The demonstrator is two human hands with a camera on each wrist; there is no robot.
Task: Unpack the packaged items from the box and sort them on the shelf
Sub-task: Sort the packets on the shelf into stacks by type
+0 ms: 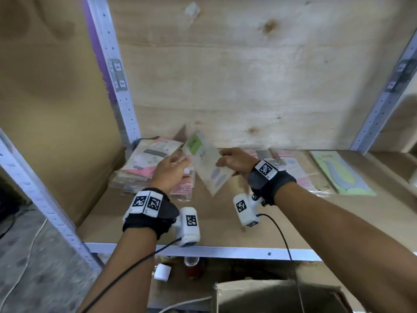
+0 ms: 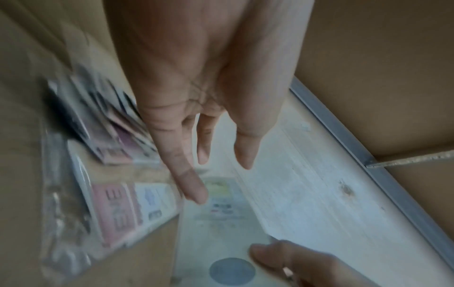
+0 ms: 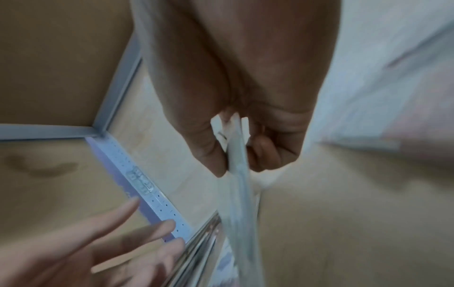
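We are partway through the sorting. On the shelf (image 1: pixel 225 222) a pile of pink packets (image 1: pixel 153 168) already lies left of our hands, more pink ones sit behind the right wrist, and a green packet (image 1: pixel 343 172) lies well to the right of them. The box (image 1: pixel 279 297) stands below the shelf's front edge; its inside is dark, so we cannot tell how much is left to unpack.

Our right hand (image 1: pixel 234 160) pinches a green-labelled packet (image 1: pixel 206 162) between thumb and curled fingers, holding it tilted above the shelf, just right of the pink pile. Our left hand (image 1: pixel 169 172) is spread with straight fingers (image 2: pixel 194 186) beside it, gripping nothing.

The right wrist view shows the pinch edge-on, which the head view hides. The left wrist view shows the pink pile's lettering and the left fingertip near the packet's face; whether it touches, we cannot tell.
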